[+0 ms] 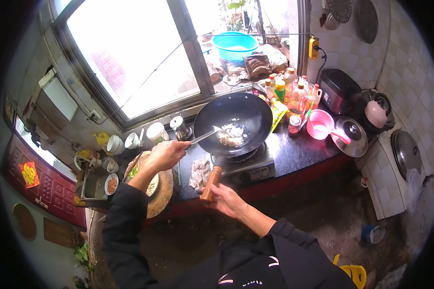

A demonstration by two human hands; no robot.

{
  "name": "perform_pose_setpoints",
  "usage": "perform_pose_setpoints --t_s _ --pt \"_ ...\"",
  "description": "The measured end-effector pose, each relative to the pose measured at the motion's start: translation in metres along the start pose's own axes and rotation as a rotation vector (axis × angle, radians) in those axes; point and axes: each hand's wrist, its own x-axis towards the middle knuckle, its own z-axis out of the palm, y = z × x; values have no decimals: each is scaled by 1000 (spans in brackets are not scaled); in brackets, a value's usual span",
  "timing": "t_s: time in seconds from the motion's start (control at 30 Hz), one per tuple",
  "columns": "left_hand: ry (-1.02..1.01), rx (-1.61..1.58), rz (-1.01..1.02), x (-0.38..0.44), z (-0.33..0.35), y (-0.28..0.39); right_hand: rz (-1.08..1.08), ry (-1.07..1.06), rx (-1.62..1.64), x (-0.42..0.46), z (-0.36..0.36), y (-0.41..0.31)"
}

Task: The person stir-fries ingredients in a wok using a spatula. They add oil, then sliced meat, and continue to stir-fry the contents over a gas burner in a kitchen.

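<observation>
My left hand (pixel 166 156) grips a metal cooking spatula (pixel 204 136), its head down inside a black wok (pixel 209 112). Pale, shiny food (pixel 231 135) lies at the bottom of the wok, partly behind the spatula's head. The wok's wooden handle (pixel 214 180) points towards me, and my right hand (pixel 228 200) holds its near end with the thumb on the side. Under the wok stands a portable gas stove (pixel 251 171), its burner mostly hidden. A crumpled cloth (pixel 200 173) lies just left of the handle.
Left of me are a round wooden chopping board (pixel 162 202), a bowl of pinkish food (pixel 111 183) and a sink (pixel 94 184). Several sauce bottles (pixel 297 97), a pink ladle (pixel 320 124) and a metal lid (pixel 350 132) occupy the right side. A window (pixel 137 54) rises behind the wok.
</observation>
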Motion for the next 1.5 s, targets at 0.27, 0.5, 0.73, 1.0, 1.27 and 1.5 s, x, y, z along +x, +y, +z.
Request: perform_pose_setpoints --t_s 0.27,0.5,0.73,1.0,1.27,1.5 --pt "79 -349 -61 37 60 -22 10 3 -62 -3 4 1" --pt "99 -267 -106 51 78 11 63 -20 -66 -18 -6 2" --pt "24 -241 25 14 23 2 67 91 -83 -52 -30 -12" --pt "35 -294 37 25 50 -8 105 114 -87 -52 -33 1" --pt "116 -106 55 41 54 23 102 129 -143 -58 -38 -7" --pt "57 104 42 4 20 20 84 148 -151 -66 -45 -14"
